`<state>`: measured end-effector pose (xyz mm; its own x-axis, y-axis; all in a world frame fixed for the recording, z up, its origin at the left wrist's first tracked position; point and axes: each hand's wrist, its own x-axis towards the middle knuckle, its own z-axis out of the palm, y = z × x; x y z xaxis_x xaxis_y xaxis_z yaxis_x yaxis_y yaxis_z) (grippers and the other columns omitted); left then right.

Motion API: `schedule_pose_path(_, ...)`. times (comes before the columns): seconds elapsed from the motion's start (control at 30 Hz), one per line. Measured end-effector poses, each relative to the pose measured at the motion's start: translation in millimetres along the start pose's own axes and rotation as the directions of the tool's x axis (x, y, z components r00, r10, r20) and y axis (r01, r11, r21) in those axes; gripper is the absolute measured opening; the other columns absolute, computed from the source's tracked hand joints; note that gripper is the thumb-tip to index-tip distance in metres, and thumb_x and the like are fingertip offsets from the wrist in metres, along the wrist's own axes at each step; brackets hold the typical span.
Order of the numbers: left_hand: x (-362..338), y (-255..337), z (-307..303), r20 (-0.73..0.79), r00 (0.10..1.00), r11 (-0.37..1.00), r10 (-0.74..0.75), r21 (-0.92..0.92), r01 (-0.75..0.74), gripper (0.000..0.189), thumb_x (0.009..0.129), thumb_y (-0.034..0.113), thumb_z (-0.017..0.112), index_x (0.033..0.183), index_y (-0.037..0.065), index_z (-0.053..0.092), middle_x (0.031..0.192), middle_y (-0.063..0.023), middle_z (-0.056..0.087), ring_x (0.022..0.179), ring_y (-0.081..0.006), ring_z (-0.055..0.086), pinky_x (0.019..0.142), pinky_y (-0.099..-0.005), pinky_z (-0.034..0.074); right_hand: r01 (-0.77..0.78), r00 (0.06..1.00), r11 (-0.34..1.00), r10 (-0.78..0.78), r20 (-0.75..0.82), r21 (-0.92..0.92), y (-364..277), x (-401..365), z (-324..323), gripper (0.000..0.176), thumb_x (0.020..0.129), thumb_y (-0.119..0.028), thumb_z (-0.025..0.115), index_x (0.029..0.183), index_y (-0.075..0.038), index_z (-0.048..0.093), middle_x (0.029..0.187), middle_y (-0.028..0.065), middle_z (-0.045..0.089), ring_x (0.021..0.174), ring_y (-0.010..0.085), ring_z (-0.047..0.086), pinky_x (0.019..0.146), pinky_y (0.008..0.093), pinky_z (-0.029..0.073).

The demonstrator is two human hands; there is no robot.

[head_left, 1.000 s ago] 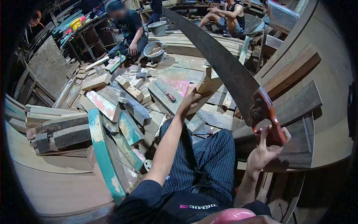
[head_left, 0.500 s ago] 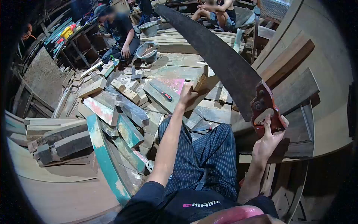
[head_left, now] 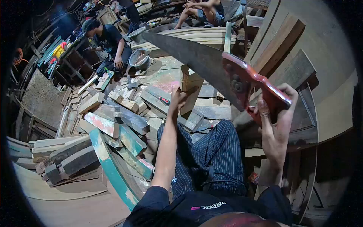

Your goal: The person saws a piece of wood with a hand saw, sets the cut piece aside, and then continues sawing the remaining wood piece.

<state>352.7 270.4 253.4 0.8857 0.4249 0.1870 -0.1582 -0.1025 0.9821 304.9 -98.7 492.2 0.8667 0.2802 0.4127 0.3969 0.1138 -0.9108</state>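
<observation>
My right hand [head_left: 275,117] is closed round the red handle of a large handsaw [head_left: 200,56]. The dark blade points up and to the left, and passes behind the top of a wooden block. My left hand [head_left: 177,99] grips that upright wooden block [head_left: 192,89] by its left side, above my knees. Whether the saw teeth touch the block I cannot tell. A screwdriver [head_left: 163,100] with a red and black handle lies on a board beyond my left hand.
Wood offcuts [head_left: 132,118] are heaped at the left, beside a curved teal piece [head_left: 109,166]. A person [head_left: 109,45] crouches near a bucket [head_left: 140,59]; another person [head_left: 206,11] sits at the back. A large curved panel [head_left: 325,75] stands at the right.
The saw has turned and come nearer the camera, its handle higher and its blade lower over the block. My left hand and the block have shifted slightly left in view.
</observation>
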Motion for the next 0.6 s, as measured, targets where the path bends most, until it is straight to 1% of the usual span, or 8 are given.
schedule_pose_path(0.1,-4.2,-21.5,-15.1,-0.053,0.996,0.996,0.067,0.067,-0.063,0.011,0.088,0.005,0.053,0.097,0.003,0.06,0.071,0.0013,0.052,0.057,-0.0061,0.049,0.044,-0.0214,0.035,0.323,0.944,0.914,-0.293,0.153,-0.244,-19.9,22.0,11.1,0.045,0.095,-0.012,0.059,0.128,-0.005,0.029,0.106,0.0168,0.058,0.097,0.0272,0.063,0.083,0.0349,0.05)
schedule_pose_path(0.13,-5.4,-22.7,-18.5,-0.089,0.995,0.997,0.049,0.057,-0.044,0.012,0.09,0.007,0.05,0.096,0.005,0.06,0.068,0.0031,0.049,0.054,-0.0044,0.046,0.04,-0.0203,0.032,0.298,0.949,0.922,-0.26,0.177,-0.247,-29.9,28.7,14.9,0.046,0.095,-0.011,0.058,0.128,-0.005,0.028,0.104,0.0193,0.06,0.097,0.0298,0.063,0.083,0.0363,0.05)
schedule_pose_path(0.2,5.9,-20.7,-17.6,-0.001,0.983,0.928,-0.183,-0.33,0.173,0.017,0.09,0.01,0.054,0.104,0.003,0.061,0.073,0.003,0.052,0.055,-0.0045,0.047,0.041,-0.0208,0.035,0.24,0.954,0.945,-0.187,0.233,-0.222,-49.3,41.1,24.2,0.046,0.095,-0.009,0.056,0.129,-0.004,0.026,0.101,0.0258,0.063,0.098,0.0367,0.065,0.083,0.0402,0.049)
schedule_pose_path(0.23,2.4,-6.1,-8.3,-0.006,0.99,0.935,-0.141,-0.329,0.131,0.021,0.089,0.011,0.059,0.107,0.001,0.062,0.075,0.0022,0.056,0.058,-0.0051,0.049,0.043,-0.0216,0.038,0.201,0.955,0.96,-0.148,0.258,-0.193,-58.2,47.7,29.8,0.046,0.095,-0.007,0.055,0.129,-0.003,0.024,0.099,0.0296,0.064,0.098,0.0408,0.065,0.082,0.0426,0.049)
schedule_pose_path(0.3,-8.5,25.3,9.8,-0.085,0.996,0.992,0.008,-0.124,-0.019,0.03,0.085,0.013,0.069,0.11,-0.002,0.063,0.082,-0.0008,0.063,0.065,-0.0067,0.055,0.05,-0.0233,0.044,0.294,0.921,0.945,-0.239,0.306,-0.145,-65.6,57.4,36.7,0.039,0.096,-0.008,0.053,0.128,-0.004,0.031,0.108,0.0194,0.058,0.098,0.0254,0.059,0.089,0.0391,0.046)
schedule_pose_path(0.37,-15.2,49.0,17.9,-0.142,0.98,0.969,0.138,0.225,-0.104,0.038,0.079,0.017,0.078,0.108,-0.005,0.066,0.091,-0.0057,0.069,0.075,-0.009,0.061,0.061,-0.025,0.05,0.475,0.852,0.847,-0.375,0.365,-0.239,-71.3,72.5,43.4,0.036,0.095,-0.008,0.052,0.122,0.0,0.029,0.102,0.0268,0.061,0.097,0.0395,0.061,0.084,0.0449,0.047)
schedule_pose_path(0.43,-19.7,64.4,24.1,-0.183,0.97,0.986,0.162,0.06,-0.154,0.038,0.079,0.022,0.079,0.106,-0.003,0.069,0.095,-0.0063,0.07,0.082,-0.0094,0.063,0.07,-0.0265,0.052,0.583,0.788,0.758,-0.441,0.43,-0.293,-81.3,87.6,51.3,0.032,0.095,-0.009,0.05,0.114,0.005,0.029,0.095,0.0317,0.062,0.094,0.0483,0.061,0.078,0.049,0.049)
schedule_pose_path(0.6,-24.2,80.1,15.8,-0.201,0.972,0.991,0.123,-0.035,-0.132,0.037,0.079,0.018,0.08,0.109,0.0,0.068,0.099,-0.0062,0.07,0.087,-0.0114,0.065,0.078,-0.0282,0.053,0.58,0.703,0.782,-0.34,0.625,-0.228,-99.3,119.1,73.3,0.033,0.095,-0.011,0.045,0.107,0.015,0.029,0.084,0.0323,0.061,0.081,0.0457,0.065,0.068,0.0464,0.052)
